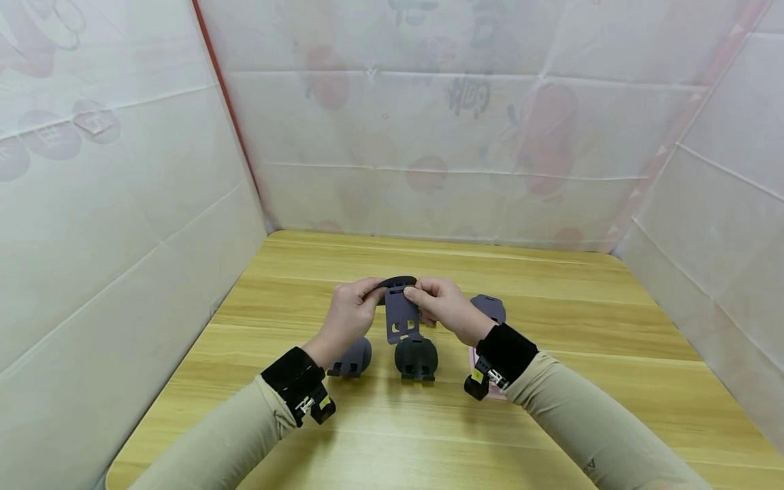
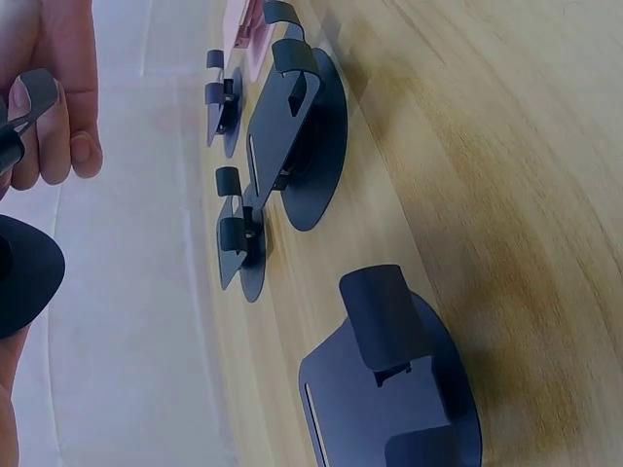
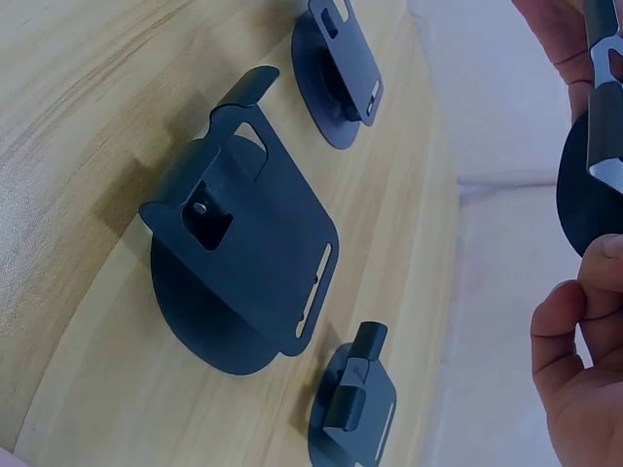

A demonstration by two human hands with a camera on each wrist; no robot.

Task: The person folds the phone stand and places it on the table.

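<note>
Between my two hands: a dark phone stand (image 1: 401, 309) is held up above the table (image 1: 551, 422), its flat slotted plate hanging down and its round base at the top.
Left hand (image 1: 349, 320): my fingers (image 1: 367, 294) are curled round the round base end of the stand, pinching it from the left.
Right hand (image 1: 444, 306): my fingers (image 1: 419, 294) pinch the top of the plate from the right, thumb and forefinger closed on it.
Just below my fingers: a second dark stand (image 1: 416, 358) sits upright on the table, directly under the one I hold and apart from it.
Under my left wrist: a third dark stand (image 1: 352, 359) rests on the table, partly hidden by my hand.
Beyond my right hand: a greyish stand (image 1: 490, 307) stands on the table, partly behind my knuckles.
Under my right wrist: a pink piece (image 1: 473, 361) lies on the table, mostly covered by the black wristband (image 1: 505, 350); what it is I cannot tell.
Around my fingers: pale printed sheets (image 1: 122, 204) wall in the table on three sides.
</note>
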